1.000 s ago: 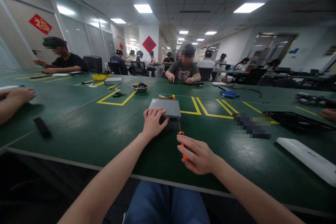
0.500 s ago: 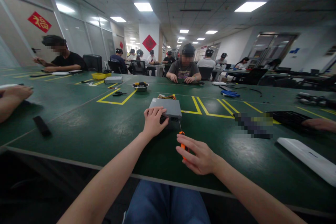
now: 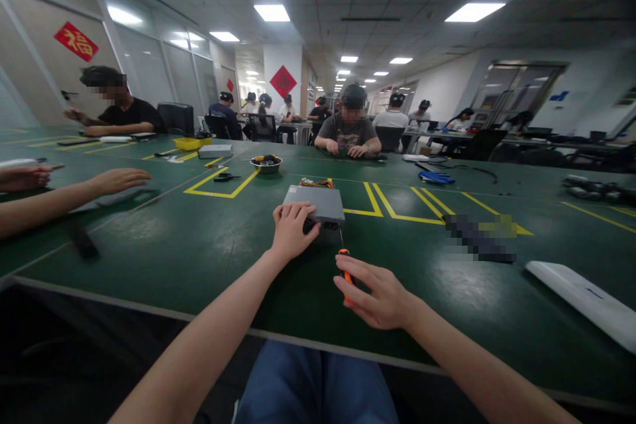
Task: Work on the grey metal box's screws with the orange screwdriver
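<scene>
**Box still closed, screwdriver at its near edge**

Far left, a co-worker's hand (image 3: 24, 178) stays low on the counter (image 3: 199, 265), and a second co-worker's hand (image 3: 119, 180) now reaches out over a black strip (image 3: 82, 242); that reach is new since the earlier frame. Beyond it sit a yellow tray (image 3: 187, 143), scissors (image 3: 226, 177) and a metal bowl (image 3: 265, 164) of small parts.

Center, the gray metal box (image 3: 318, 204) lies flat inside the yellow-taped area, with a small wire bundle (image 3: 313, 182) just past its far edge. Left hand (image 3: 293, 232) sits curled over the box's near edge, holding it. Right hand (image 3: 375, 295) is narrow around the orange-handled screwdriver (image 3: 345, 271), with the shaft pointing up to the box's near edge. Contact at the tip is too dark to tell.

Done so far, as visible: box in place, tool in hand. Left: the box remains closed, and no removed parts show beside it.

Right, a blue coil of cable (image 3: 436, 177) and a white board (image 3: 581, 301) lie on the counter. The black tray and the hand over it, seen earlier, are now out of view.
</scene>
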The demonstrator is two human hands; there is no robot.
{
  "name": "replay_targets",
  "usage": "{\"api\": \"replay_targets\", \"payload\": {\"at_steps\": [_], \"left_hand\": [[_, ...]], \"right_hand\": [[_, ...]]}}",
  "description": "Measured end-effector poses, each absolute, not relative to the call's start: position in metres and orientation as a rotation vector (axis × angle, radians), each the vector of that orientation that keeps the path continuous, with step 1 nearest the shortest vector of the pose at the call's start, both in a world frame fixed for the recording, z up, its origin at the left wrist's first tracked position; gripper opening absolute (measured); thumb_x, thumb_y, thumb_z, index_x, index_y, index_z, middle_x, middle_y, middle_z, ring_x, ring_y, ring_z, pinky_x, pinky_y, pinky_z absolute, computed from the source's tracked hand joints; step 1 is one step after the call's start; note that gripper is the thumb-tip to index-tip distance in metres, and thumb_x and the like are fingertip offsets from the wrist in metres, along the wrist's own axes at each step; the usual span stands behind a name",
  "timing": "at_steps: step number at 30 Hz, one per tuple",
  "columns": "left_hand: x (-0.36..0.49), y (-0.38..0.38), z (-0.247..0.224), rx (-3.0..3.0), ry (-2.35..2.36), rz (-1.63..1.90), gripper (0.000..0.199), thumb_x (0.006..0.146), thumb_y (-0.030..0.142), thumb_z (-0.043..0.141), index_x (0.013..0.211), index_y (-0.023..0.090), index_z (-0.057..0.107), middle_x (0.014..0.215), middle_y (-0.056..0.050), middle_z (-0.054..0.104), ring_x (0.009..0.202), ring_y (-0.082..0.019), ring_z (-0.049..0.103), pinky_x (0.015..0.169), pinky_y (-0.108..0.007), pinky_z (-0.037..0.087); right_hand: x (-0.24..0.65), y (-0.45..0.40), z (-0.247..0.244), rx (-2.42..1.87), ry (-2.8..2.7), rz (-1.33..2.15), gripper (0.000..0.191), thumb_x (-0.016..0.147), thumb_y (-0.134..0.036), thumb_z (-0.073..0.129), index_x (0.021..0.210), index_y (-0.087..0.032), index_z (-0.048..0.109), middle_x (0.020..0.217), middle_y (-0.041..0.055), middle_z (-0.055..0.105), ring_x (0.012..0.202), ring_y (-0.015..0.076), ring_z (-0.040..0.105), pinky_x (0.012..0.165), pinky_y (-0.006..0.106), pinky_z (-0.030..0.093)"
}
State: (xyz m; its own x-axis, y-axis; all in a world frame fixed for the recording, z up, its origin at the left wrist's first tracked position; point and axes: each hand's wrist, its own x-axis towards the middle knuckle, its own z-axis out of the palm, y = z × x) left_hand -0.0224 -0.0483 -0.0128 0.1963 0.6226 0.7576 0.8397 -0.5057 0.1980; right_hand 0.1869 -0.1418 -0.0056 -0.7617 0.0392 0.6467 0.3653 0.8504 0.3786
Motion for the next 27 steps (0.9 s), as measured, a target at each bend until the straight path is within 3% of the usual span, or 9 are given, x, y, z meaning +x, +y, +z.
{"api": "replay_targets", "payload": {"at_steps": [4,8,14,21,27], "left_hand": [[-0.0227,-0.0475,-0.0136,-2.211,-1.386,-1.209,0.031,0.079,0.035,0.057,0.109,0.027,0.055,0.119,-0.004,0.058,0.112,-0.023,0.047,0.096,-0.042,0.026],[-0.0231,-0.0472,-0.0140,-2.213,-1.394,-1.206,0.031,0.079,0.035,0.056,0.109,0.027,0.056,0.120,-0.004,0.058,0.113,-0.023,0.047,0.096,-0.042,0.026],[-0.0226,-0.0481,-0.0130,-2.214,-1.394,-1.214,0.031,0.078,0.034,0.057,0.108,0.027,0.056,0.120,-0.004,0.058,0.112,-0.023,0.047,0.095,-0.042,0.026],[-0.0232,-0.0477,-0.0122,-2.211,-1.389,-1.211,0.031,0.078,0.035,0.057,0.108,0.027,0.055,0.118,-0.004,0.058,0.112,-0.024,0.047,0.095,-0.042,0.027],[-0.0227,-0.0479,-0.0128,-2.217,-1.410,-1.212,0.030,0.078,0.035,0.057,0.107,0.027,0.056,0.119,-0.003,0.058,0.112,-0.024,0.047,0.096,-0.042,0.026]], "right_hand": [[0.1849,-0.1406,-0.0089,-0.310,-2.213,-0.661,0.025,0.082,-0.029,0.059,0.099,-0.013,0.049,0.105,0.0163,0.061,0.105,0.0212,0.059,0.077,0.029,0.057],[0.1843,-0.1407,-0.0081,-0.311,-2.252,-0.622,0.018,0.082,-0.024,0.059,0.093,-0.015,0.049,0.108,0.0159,0.060,0.109,0.0214,0.057,0.079,0.030,0.056],[0.1850,-0.1427,-0.0040,-0.267,-2.377,-0.622,0.027,0.084,-0.016,0.047,0.110,-0.010,0.052,0.115,0.0192,0.056,0.121,0.0282,0.047,0.087,0.038,0.053],[0.1823,-0.1394,-0.0070,-0.245,-2.234,-0.649,0.025,0.079,-0.021,0.064,0.099,-0.012,0.052,0.101,0.0146,0.064,0.109,0.0229,0.057,0.085,0.031,0.055],[0.1791,-0.1426,-0.0055,-0.290,-2.351,-0.665,0.025,0.083,-0.018,0.053,0.107,-0.013,0.055,0.113,0.0161,0.058,0.118,0.0264,0.050,0.088,0.035,0.054]]}}
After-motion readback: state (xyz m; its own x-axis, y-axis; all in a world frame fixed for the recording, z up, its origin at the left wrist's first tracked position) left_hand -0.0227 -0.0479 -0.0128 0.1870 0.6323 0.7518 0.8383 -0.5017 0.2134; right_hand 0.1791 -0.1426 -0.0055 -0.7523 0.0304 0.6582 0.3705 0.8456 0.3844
